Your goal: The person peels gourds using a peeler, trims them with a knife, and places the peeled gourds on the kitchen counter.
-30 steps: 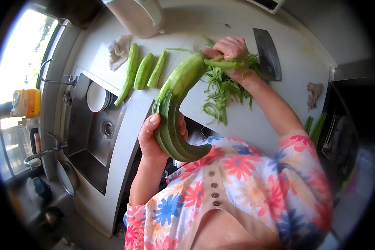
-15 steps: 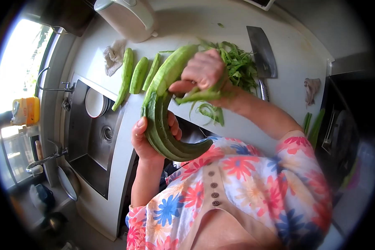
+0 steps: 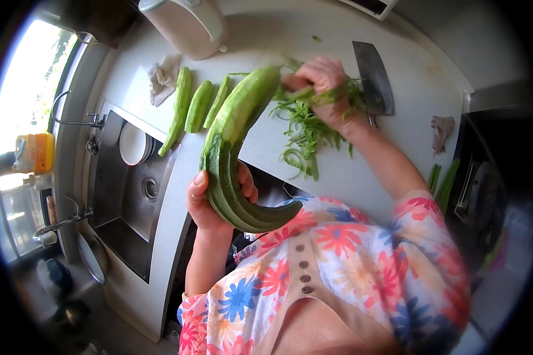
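Observation:
My left hand (image 3: 210, 198) grips a long, curved ridge gourd (image 3: 228, 171) around its middle. The gourd's upper half is peeled pale green, while its lower, tapering end keeps dark ridged skin. Blurred by motion, my right hand (image 3: 321, 83) is closed just right of the gourd's upper end, apart from it. Strips of green peel hang about its fingers; whatever tool it holds is hidden. Under it lies a heap of green peelings (image 3: 308, 130) on the white counter (image 3: 266, 163). Left of the gourd rest peeled gourds (image 3: 198, 106) in a row.
A cleaver (image 3: 373, 77) lies right of the peelings. A white kettle (image 3: 186, 29) and a cloth (image 3: 163, 80) are at the back left. The steel sink (image 3: 124, 201) holds stacked bowls (image 3: 136, 144). Another rag (image 3: 441, 133) lies at right, near unpeeled green gourds (image 3: 447, 183).
My right hand has moved up and right, off the gourd's peeled side to above the peelings, exposing more of the heap. My left hand and the gourd stay nearly still.

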Demonstrator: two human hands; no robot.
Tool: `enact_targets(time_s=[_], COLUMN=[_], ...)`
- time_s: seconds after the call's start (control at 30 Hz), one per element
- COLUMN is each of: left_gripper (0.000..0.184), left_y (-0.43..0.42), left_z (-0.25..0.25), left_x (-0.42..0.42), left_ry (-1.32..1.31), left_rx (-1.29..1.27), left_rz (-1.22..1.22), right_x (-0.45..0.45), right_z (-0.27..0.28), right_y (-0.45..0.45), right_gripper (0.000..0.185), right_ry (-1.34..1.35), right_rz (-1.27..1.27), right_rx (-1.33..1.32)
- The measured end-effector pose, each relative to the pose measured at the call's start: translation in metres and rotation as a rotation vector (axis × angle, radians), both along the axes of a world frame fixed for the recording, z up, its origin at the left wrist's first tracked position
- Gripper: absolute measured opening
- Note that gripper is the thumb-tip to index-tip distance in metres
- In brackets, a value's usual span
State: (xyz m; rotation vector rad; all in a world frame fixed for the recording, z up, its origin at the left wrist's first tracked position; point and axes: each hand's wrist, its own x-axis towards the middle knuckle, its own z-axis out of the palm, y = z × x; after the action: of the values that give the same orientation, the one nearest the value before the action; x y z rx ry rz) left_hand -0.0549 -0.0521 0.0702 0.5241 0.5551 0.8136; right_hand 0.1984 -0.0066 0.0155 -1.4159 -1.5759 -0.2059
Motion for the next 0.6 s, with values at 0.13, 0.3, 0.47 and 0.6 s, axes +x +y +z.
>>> enact_targets(time_s=[0.13, 0.3, 0.47, 0.6], left_gripper=[0.064, 0.060, 0.066, 0.077], left_y=[-0.002, -0.006, 0.001, 0.006], left_z=[-0.001, -0.005, -0.004, 0.000], left_x=[0.004, -0.006, -0.012, -0.014], left_ry=[-0.016, -0.045, -0.111, -0.070], left_rx=[-0.040, -0.016, -0.029, 0.064], left_rz=[-0.004, -0.068, 0.013, 0.025], right_x=[-0.026, 0.047, 0.061, 0.051], right_z=[0.011, -0.047, -0.023, 0.048], right_y=[-0.004, 0.021, 0.009, -0.002], right_gripper=[0.044, 0.047, 0.050, 0.046], right_ry=[-0.083, 0.059, -0.024, 0.226], right_rz=[0.105, -0.116, -0.165, 0.027], right_rx=[0.088, -0.198, -0.254, -0.612])
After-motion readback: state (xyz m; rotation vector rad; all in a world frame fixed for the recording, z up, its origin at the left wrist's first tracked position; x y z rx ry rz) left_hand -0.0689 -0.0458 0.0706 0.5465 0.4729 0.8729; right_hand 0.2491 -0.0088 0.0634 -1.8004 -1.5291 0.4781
